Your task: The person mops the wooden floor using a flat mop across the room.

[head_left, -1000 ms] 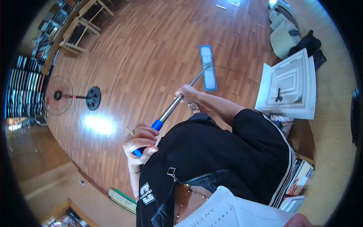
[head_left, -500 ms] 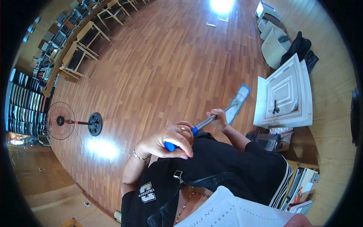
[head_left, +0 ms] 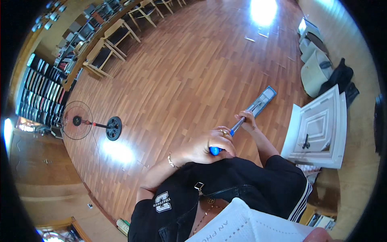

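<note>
— Where's the mop right now?

— I see the flat mop [head_left: 261,101] with its head on the wood floor [head_left: 193,72] at about two o'clock from me, close to the white cabinet door [head_left: 318,129] leaning at three o'clock. My left hand [head_left: 211,146] is clenched around the blue grip at the top of the handle, and my right hand [head_left: 246,121] is wrapped around the metal shaft lower down. Both are grasping the mop.

— What could go wrong from here?

— I'd judge the cabinet door is the main worry. The mop head sits just beside its edge, so a wide sweep toward three o'clock could knock the panel and tip it over. The pale bins [head_left: 316,70] and dark bag at one o'clock crowd that side too.

— And the other side?

— The standing fan [head_left: 92,125] at nine o'clock lies well apart, but its thin cord trails over the floor; a long push could snag it.
</note>
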The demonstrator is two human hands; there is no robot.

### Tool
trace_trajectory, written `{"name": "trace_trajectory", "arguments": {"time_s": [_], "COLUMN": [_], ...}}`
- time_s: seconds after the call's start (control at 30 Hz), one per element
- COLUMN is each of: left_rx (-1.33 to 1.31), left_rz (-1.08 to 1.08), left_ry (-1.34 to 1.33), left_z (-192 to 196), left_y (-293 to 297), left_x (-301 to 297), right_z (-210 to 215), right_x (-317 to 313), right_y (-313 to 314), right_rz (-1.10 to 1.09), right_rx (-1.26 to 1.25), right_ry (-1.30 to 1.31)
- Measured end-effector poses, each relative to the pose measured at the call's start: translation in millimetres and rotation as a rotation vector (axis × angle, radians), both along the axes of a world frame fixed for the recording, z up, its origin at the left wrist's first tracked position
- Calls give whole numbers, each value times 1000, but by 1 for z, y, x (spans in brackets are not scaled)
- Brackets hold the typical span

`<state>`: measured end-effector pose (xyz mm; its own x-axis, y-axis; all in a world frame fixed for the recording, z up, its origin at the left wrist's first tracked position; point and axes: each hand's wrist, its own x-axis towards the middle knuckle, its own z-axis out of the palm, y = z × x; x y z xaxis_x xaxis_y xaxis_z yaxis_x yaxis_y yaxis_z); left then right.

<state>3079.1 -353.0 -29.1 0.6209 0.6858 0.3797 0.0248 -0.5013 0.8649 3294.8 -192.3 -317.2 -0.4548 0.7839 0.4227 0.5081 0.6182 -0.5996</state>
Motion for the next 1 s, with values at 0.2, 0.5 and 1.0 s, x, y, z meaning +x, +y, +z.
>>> {"name": "trace_trajectory", "arguments": {"time_s": [0.2,0.5,1.0], "left_rx": [59,258,214], "left_rz": [306,793,596], "left_ry": [11,-80,101], "left_z": [-17,33,41], "left_y": [5,-31,-66], "left_x": [-4,-58,-140], "right_z": [-33,32,273], "right_x": [-56,-213,-230], "right_y": [79,37,-103], "right_rz": [500,993,1108], "right_rx": [-209,-239,-1183], "right_ry": [110,169,412]}}
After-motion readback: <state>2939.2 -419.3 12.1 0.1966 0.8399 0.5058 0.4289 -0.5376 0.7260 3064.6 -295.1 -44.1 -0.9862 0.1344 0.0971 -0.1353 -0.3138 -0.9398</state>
